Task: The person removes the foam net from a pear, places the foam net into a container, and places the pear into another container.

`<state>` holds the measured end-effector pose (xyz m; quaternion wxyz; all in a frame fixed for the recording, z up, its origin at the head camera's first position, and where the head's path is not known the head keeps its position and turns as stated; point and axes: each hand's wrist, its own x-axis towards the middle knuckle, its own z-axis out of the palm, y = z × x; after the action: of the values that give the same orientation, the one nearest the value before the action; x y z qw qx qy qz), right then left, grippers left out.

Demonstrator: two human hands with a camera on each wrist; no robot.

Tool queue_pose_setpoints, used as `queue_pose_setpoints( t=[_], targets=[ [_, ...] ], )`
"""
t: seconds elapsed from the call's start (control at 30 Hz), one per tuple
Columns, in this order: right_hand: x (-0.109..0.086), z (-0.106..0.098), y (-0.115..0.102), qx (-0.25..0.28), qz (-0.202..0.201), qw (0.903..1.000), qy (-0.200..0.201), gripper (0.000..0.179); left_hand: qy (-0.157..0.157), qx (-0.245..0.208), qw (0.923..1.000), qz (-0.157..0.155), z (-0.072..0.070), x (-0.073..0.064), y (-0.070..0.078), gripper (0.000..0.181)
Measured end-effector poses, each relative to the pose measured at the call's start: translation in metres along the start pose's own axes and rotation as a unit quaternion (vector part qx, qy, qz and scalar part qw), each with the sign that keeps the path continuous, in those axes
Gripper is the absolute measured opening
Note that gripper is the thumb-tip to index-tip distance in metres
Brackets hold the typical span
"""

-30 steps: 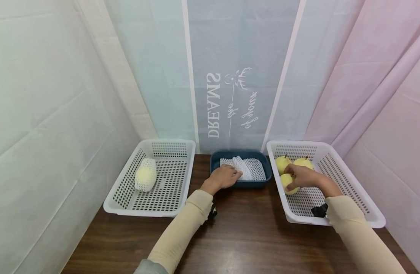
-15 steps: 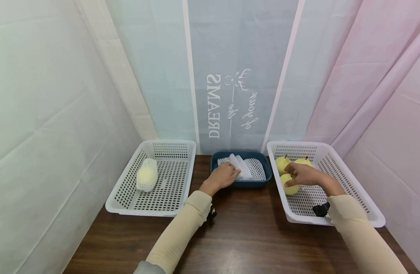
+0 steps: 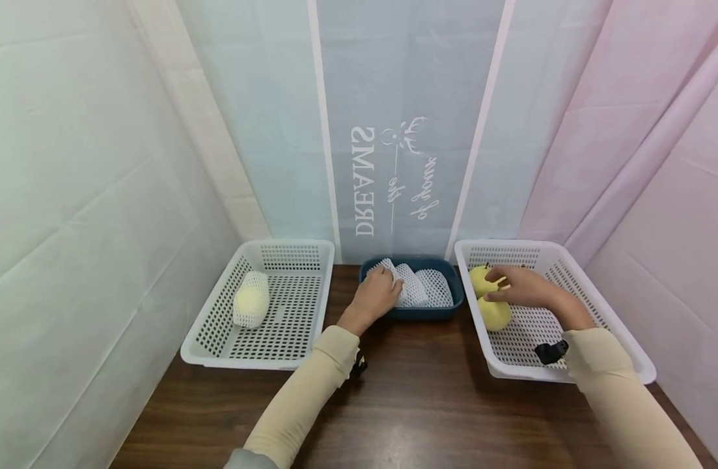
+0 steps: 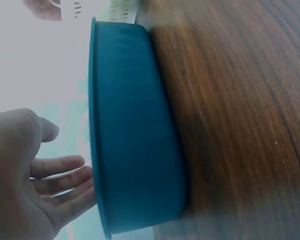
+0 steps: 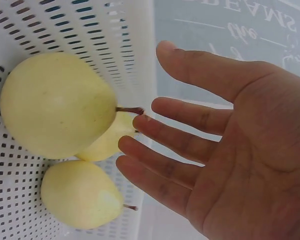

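On my feed the right hand (image 3: 521,288) hangs over the front pear (image 3: 495,316), thumb and fingers spread wide, holding nothing; whether a fingertip brushes the stem I can't tell. I read that spread as room for a pear's girth.

The left hand (image 3: 375,293) reaches in over the tray's (image 3: 423,314) near left corner, thumb well apart from the fingers. I see nothing pinched, and I can't tell how the fingertips meet the left net (image 3: 388,266). The middle net (image 3: 411,283) and right net (image 3: 437,290) lie flat beside it, likely to be easy to lift singly.

The front pear sits along the left edge of the right basket (image 3: 560,372), the back pear (image 3: 479,280) nearer the far left corner; the right wrist view shows a third pear (image 5: 80,195). Grouped so, they probably roll less.

Farther out, the left basket (image 3: 250,363) holds a netted fruit (image 3: 252,299) near its left edge, presumably cushioned by the mesh. Both baskets and the tray line the table's (image 3: 417,404) far edge.
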<state>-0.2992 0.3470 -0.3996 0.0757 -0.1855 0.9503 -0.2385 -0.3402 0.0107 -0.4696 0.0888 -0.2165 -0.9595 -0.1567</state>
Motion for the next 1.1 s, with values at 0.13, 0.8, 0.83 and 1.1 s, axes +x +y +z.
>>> queue_pose_setpoints(
  t=[0.13, 0.8, 0.83, 1.1],
  targets=[
    [0.001, -0.003, -0.007, -0.002, -0.008, 0.9998, 0.017, 0.051, 0.015, -0.009, 0.9998, 0.003, -0.007, 0.000, 0.001, 0.039],
    [0.005, -0.006, -0.043, 0.016, 0.005, 0.9989, 0.044, 0.043, 0.035, -0.039, 0.9986, 0.006, -0.037, -0.007, 0.005, 0.020],
    [0.005, -0.006, -0.045, 0.015, 0.004, 0.9987, 0.049, 0.042, 0.035, -0.039, 0.9986, 0.007, -0.039, -0.007, 0.006, 0.020],
    [0.008, 0.000, -0.057, 0.023, -0.022, 0.9966, 0.076, 0.029, 0.038, -0.054, 0.9978, 0.006, -0.051, -0.011, 0.006, 0.021]
  ],
)
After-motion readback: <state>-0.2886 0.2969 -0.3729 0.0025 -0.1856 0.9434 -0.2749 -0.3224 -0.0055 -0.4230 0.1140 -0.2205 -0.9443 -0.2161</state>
